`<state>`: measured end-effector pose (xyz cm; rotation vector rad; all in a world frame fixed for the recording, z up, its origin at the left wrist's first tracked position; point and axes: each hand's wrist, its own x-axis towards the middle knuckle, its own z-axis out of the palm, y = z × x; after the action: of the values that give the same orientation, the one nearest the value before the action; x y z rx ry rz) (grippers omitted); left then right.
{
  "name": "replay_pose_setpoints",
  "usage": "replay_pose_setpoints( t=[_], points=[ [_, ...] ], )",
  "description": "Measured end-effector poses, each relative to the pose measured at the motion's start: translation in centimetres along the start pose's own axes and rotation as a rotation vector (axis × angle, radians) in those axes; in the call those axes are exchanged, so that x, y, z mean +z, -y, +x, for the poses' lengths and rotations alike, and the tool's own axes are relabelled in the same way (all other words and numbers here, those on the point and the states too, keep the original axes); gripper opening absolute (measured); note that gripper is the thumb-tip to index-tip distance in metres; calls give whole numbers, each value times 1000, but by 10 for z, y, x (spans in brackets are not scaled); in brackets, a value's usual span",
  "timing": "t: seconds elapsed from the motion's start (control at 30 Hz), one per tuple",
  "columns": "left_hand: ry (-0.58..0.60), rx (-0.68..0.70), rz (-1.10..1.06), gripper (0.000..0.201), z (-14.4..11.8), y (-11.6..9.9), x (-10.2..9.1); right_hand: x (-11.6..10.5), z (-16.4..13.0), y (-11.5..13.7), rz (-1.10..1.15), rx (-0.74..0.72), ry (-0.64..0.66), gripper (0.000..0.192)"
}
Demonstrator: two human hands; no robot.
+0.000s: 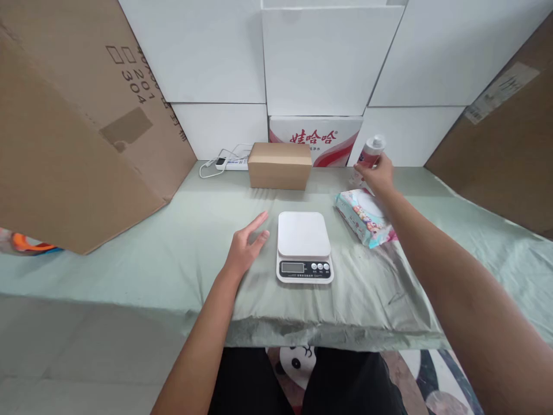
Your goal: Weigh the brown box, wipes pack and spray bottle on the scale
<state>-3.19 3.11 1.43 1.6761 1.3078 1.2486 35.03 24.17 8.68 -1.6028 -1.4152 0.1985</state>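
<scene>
At the back right, my right hand [379, 176] is wrapped round a bottle [370, 151] with a white cap and a pink-red label; the bottle tilts slightly. Just below that hand lies a pack of wipes [363, 216], light blue with a colourful print and a white lid partly behind my forearm. My left hand [247, 243] rests on the cloth with fingers apart, holding nothing. Immediately right of it stands a white kitchen scale [303, 235] with a bare platform, a small display and several buttons.
A brown cardboard box [280, 166] stands at the back, beside a white power strip [233, 163] with a cable. White boxes [315, 63] wall off the rear. Large cardboard sheets [86, 127] flank both sides. A green cloth [142, 248] covers the table, whose front edge is near my legs.
</scene>
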Motion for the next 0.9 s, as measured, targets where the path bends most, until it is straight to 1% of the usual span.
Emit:
replay_pose_setpoints(
  t=[0.07,0.1,0.17,0.2,0.27,0.33,0.4,0.43,0.53,0.63,0.73,0.9],
  points=[
    [7,-9,9,71,1,0,0,-3,-8,16,80,-127,-82,40],
    [10,-11,14,70,1,1,1,-6,-17,26,144,-175,-82,41],
    [8,-13,24,68,2,1,1,-12,-43,51,283,-262,-5,43],
    [6,-14,29,67,2,2,1,-14,-61,63,350,-277,46,43],
    [-1,-16,31,66,3,2,1,-15,-102,82,462,-232,178,41],
    [-8,-13,23,65,3,3,2,-13,-142,93,529,-171,290,40],
    [-17,-6,11,64,3,3,2,-9,-173,96,545,-126,340,40],
    [-21,-3,6,64,3,3,2,-8,-184,96,540,-113,349,40],
    [-24,-4,-2,64,5,5,3,-3,-199,96,501,-114,350,38],
    [-22,-11,2,63,6,6,4,3,-201,99,481,-122,361,36],
    [-19,-19,5,62,7,6,5,9,-202,101,512,-111,371,39],
    [-31,-19,0,60,8,7,5,16,-206,92,512,-141,363,40]
  ],
)
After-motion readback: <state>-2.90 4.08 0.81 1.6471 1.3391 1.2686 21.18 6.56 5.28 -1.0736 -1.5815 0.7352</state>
